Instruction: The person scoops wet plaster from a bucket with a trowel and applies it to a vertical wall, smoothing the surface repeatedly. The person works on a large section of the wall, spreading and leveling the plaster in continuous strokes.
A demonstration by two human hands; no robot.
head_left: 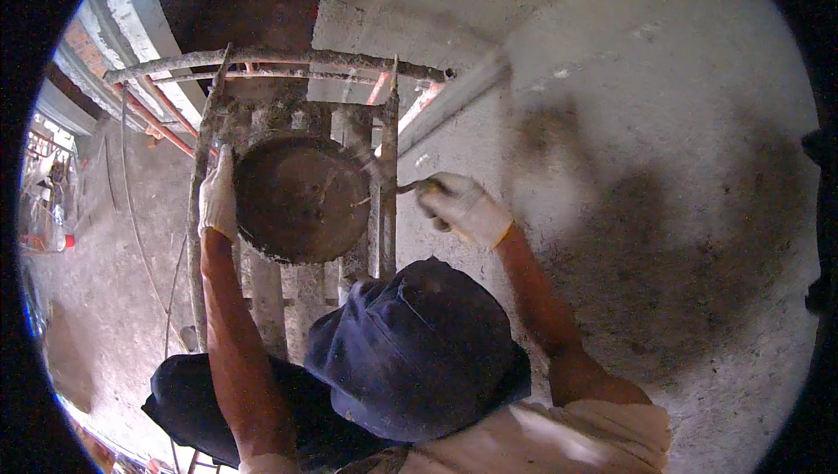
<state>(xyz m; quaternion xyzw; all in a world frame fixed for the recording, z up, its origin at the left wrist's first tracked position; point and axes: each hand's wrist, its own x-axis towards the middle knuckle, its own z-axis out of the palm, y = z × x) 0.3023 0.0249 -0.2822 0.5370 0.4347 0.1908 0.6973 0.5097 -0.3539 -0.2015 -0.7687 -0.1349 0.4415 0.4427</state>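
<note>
A round, dark basin [278, 256] with grey wet mortar [301, 195] in it rests on a slatted, mortar-crusted platform [266, 304]. My left hand [220, 196], in a white work glove, grips the basin's left edge with its fingers along the rim. On the other side, my right hand [464, 209], gloved the same way, is closed round the handle of what looks like a trowel [408, 187]. Its thin metal neck points left toward the basin. The blade is smeared by motion near the basin's right rim.
A grey plastered wall [663, 116] with dark damp patches rises close on the right. Crusted metal bars [297, 58] cross the far end of the platform. To the left lie a concrete floor [131, 238] and a hanging cable [133, 190]. Clutter [48, 199] stands at the far left.
</note>
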